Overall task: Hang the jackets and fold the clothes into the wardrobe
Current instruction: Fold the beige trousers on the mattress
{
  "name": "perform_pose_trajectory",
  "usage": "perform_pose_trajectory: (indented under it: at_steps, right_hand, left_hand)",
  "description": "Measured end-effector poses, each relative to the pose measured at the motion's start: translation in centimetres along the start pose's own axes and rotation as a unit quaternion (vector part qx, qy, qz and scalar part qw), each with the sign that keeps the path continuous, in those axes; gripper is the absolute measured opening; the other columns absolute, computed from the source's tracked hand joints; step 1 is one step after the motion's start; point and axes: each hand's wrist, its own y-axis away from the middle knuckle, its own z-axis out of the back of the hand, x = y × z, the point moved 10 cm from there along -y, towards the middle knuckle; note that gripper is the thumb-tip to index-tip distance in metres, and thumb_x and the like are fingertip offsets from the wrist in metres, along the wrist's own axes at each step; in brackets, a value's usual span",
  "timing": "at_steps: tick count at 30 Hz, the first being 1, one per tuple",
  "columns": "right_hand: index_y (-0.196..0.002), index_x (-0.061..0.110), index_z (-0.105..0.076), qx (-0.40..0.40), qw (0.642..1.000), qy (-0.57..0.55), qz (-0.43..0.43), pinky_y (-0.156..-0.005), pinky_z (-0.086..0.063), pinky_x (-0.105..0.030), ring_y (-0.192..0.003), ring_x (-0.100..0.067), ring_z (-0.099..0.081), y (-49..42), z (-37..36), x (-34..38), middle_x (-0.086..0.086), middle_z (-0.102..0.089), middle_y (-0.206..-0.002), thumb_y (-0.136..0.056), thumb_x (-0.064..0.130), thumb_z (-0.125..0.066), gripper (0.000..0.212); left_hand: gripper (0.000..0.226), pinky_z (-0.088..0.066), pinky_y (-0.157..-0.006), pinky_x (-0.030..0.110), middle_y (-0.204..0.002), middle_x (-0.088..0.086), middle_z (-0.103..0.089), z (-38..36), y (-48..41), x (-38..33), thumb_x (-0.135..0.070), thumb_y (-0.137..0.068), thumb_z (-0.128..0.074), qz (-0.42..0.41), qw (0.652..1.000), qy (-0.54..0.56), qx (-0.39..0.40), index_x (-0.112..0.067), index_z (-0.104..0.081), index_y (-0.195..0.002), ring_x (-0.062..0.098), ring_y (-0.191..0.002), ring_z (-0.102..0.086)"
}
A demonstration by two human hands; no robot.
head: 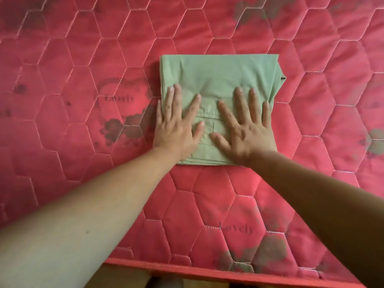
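On the red mattress (207, 194), both flat-fingered hands, left hand (176, 125) and right hand (247, 129), press the folded green garment (218, 73).

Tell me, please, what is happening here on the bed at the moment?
A person is folding clothes on a red quilted mattress. A pale green folded garment lies flat on it in a neat rectangle. The left hand and the right hand both rest palm down on its near half, fingers spread and straight, pressing it flat. No wardrobe or jacket is in view.
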Motion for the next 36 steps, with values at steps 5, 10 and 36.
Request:
perform_pose_trajectory:
  at_steps: [5, 10, 36]
  right_hand:
    - [-0.156, 0.038, -0.031, -0.058, 0.998, -0.030, -0.021, -0.113, -0.027, -0.059, -0.148, -0.040, -0.023, -1.9, 4.5, -0.5, -0.013, -0.025, -0.163, -0.094, 0.078, -0.025, 0.074]
    - [-0.160, 0.045, -0.009, -0.039, 0.999, -0.004, -0.027, -0.119, 0.002, -0.069, -0.156, -0.039, 0.006, -6.6, 2.4, -1.1, -0.005, 0.001, -0.171, -0.093, 0.079, -0.018, 0.076]
    - [-0.117, 0.041, -0.070, 0.074, 0.746, -0.616, -0.242, -0.085, -0.058, -0.034, -0.108, -0.022, -0.066, 5.8, 6.9, -2.6, 0.000, -0.065, -0.120, -0.078, -0.008, -0.070, 0.062]
  left_hand:
    - [0.064, 0.004, -0.121, 0.063, -0.169, 0.013, 0.001, 3.4, -1.7, 0.5, -0.053, -0.095, -0.028, -0.005, 0.999, 0.032, -0.016, -0.039, -0.026, -0.157, 0.029, -0.156, 0.008]
    - [0.065, -0.003, -0.121, 0.064, -0.170, 0.009, 0.006, 2.2, -5.6, 2.3, -0.052, -0.098, -0.035, -0.016, 0.998, 0.021, -0.050, -0.042, -0.016, -0.159, 0.029, -0.155, 0.013]
    - [0.045, -0.056, -0.066, 0.024, -0.116, 0.006, -0.066, 6.3, 6.1, 4.6, 0.003, -0.088, -0.059, 0.250, 0.732, 0.607, 0.182, -0.030, -0.060, -0.118, 0.019, -0.088, -0.066]
